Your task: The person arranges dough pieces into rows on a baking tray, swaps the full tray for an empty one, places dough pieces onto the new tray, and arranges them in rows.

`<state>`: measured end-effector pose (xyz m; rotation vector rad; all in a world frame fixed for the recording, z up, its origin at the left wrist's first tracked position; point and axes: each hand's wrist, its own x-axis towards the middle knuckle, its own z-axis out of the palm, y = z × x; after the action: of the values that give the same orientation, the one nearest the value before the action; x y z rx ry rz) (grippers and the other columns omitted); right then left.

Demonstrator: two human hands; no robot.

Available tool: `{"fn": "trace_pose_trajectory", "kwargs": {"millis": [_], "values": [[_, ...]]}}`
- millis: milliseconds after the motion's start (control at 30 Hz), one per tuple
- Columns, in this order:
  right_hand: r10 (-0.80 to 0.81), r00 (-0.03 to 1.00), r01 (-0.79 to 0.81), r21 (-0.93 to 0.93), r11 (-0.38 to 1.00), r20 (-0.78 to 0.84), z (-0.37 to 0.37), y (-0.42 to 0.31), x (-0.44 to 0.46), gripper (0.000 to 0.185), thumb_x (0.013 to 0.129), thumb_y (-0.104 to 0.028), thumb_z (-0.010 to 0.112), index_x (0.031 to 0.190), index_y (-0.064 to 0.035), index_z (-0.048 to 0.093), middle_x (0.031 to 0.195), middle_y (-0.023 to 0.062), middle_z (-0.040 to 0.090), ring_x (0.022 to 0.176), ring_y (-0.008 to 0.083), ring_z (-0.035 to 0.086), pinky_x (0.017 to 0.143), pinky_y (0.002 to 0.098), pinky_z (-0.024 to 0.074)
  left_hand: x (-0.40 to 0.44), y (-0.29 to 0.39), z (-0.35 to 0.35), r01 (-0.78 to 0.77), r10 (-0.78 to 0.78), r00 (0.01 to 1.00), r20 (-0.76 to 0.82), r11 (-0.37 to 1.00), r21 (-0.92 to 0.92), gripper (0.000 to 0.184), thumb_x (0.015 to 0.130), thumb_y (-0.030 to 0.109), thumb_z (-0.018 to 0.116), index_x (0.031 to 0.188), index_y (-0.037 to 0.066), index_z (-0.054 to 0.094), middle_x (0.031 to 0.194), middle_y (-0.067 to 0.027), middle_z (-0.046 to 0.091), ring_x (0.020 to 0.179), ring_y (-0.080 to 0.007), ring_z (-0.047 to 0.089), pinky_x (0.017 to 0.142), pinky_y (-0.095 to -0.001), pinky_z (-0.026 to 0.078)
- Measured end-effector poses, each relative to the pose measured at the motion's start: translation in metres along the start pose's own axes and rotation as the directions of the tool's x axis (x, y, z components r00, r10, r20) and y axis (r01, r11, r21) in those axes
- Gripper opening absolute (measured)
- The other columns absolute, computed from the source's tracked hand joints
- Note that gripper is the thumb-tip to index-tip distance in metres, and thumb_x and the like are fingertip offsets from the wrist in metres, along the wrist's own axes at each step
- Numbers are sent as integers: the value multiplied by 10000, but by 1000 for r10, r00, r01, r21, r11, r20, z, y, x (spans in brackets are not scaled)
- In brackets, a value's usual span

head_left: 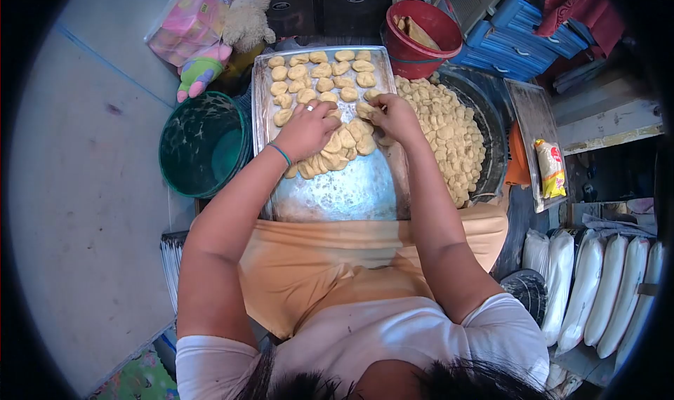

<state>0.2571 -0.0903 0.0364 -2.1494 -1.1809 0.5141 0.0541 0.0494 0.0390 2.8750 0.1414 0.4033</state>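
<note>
A metal baking tray (330,198) lies across my lap, with rows of flattened dough pieces (321,70) on its far half. Nearer me on the tray is a loose cluster of dough pieces (342,142). My left hand (309,132), with a ring and a teal wristband, is over the tray, its fingers curled down on a dough piece at the front of the rows. My right hand (397,119) pinches another dough piece (365,110) between thumb and fingers near the tray's right side. To the right, a large heap of dough lumps (446,137) fills a dark round basin (496,130).
A green bucket (203,144) stands left of the tray. Behind are a red bucket (421,42) and stuffed toys (246,22). Farther right, a yellow packet (550,167) rests on another tray (531,112). Several white plastic-wrapped packs (583,291) stand at lower right.
</note>
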Motion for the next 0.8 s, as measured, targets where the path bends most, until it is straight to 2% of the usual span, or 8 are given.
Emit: {"fn": "trace_pose_trajectory", "kwargs": {"millis": [100,200,367,433,500,700,733,800], "values": [[-128,992,128,7,992,-4,13,-3,7,310,740,-167,743,1031,-65,707,1010,179,680,942,349,651,829,395,511,0,8,4,-30,30,999,-10,999,-26,267,820,115,575,1053,163,695,1171,-39,592,1174,-244,492,979,-434,353],[-86,994,88,-27,996,70,9,-8,8,312,738,-127,749,1039,-60,697,1001,169,681,911,333,659,811,390,518,3,13,-1,-17,38,973,229,996,-92,282,796,93,571,1038,167,697,1197,-27,589,1174,-242,491,954,-424,350],[38,999,-39,262,964,10,-8,8,-1,356,719,-50,759,1066,-58,681,957,113,669,828,267,655,783,347,527,0,21,9,-74,76,997,26,995,-60,363,761,111,589,1113,156,662,1208,-51,599,1183,-252,485,940,-415,339],[-89,995,98,208,973,-50,-4,22,2,337,702,0,741,1033,-34,687,928,108,659,814,227,645,748,320,523,4,23,10,3,-4,1000,-19,999,-41,430,749,120,591,1177,147,633,1218,-64,598,1190,-259,479,951,-418,328],[-139,989,145,156,977,-54,-4,30,6,306,710,13,713,1012,-26,690,929,118,660,825,220,645,743,319,520,8,21,8,34,-20,988,154,996,-84,576,709,94,580,1285,93,556,1304,-77,562,1221,-257,455,962,-438,321],[-84,985,131,339,932,-149,9,39,17,279,730,27,631,1001,-13,682,864,114,658,777,215,636,741,316,516,12,30,22,49,-41,989,139,997,-54,638,673,57,568,1311,87,547,1342,-83,545,1253,-247,440,945,-452,308],[-142,947,230,299,926,-289,10,39,19,282,734,4,660,1016,-9,662,833,101,655,727,201,630,708,317,520,12,35,18,64,-58,990,131,997,-42,609,702,36,550,1309,94,549,1355,-98,536,1240,-247,466,933,-441,331],[-83,960,158,271,950,-269,12,36,26,280,739,-12,675,1018,-12,654,819,95,647,704,193,622,689,320,521,7,43,20,74,-59,988,144,992,-99,574,725,27,540,1295,95,558,1362,-105,531,1234,-252,482,938,-438,347]]}}
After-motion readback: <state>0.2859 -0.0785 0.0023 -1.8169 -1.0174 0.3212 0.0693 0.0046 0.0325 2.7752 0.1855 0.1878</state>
